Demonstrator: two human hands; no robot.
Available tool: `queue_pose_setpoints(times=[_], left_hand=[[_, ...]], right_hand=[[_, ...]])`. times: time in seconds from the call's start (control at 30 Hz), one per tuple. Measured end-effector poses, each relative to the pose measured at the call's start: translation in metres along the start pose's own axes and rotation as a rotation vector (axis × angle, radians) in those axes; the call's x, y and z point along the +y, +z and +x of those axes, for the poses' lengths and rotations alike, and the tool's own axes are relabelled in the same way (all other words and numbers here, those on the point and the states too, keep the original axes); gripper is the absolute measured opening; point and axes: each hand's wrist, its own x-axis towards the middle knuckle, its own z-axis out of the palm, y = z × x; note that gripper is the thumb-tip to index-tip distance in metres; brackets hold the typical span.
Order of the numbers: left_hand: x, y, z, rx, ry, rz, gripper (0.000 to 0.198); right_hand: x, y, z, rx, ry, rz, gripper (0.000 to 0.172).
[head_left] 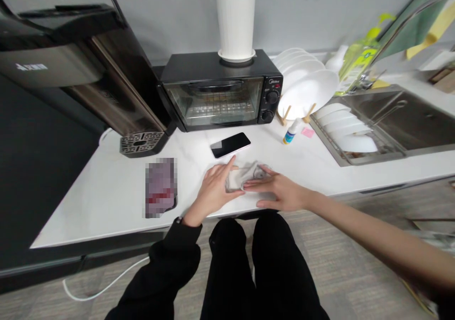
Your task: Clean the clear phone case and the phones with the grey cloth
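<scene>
A crumpled grey cloth (245,174) lies on the white counter (106,192) near its front edge. My left hand (213,189) rests on the cloth's left side, fingers stretched out flat. My right hand (279,190) lies on the cloth's right side, fingers extended and pressing on it. A black phone (230,144) lies face up just behind the cloth, a little past my left fingertips.
A black toaster oven (220,92) with a white utensil holder (236,23) on top stands at the back. A coffee machine (88,68) is at left, a blurred flat item (160,186) beside my left hand. White plates (309,85), a small bottle (291,132) and a sink (398,116) are at right.
</scene>
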Motion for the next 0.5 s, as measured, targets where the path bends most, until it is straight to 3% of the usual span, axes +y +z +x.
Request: queue_pose_setpoints(times=[0.1,0.2,0.27,0.4,0.5], left_hand=[[-0.001,-0.001,-0.001,-0.004,0.000,0.001,0.108],[-0.001,-0.003,-0.001,-0.002,-0.011,-0.012,0.104],[-0.001,-0.003,-0.001,-0.005,-0.006,-0.011,0.105],[-0.002,-0.002,-0.001,-0.004,0.003,-0.014,0.106],[-0.002,-0.001,-0.001,-0.001,0.008,-0.030,0.107]], right_hand=[[0.003,0.011,0.040,-0.027,-0.083,-0.071,0.048],[0.015,0.005,0.053,-0.062,-0.073,-0.154,0.044],[0.022,-0.007,0.040,-0.060,-0.026,-0.180,0.047],[0.025,-0.030,-0.014,-0.011,0.097,-0.206,0.046],[0.016,-0.031,-0.038,-0.014,0.104,-0.159,0.047]])
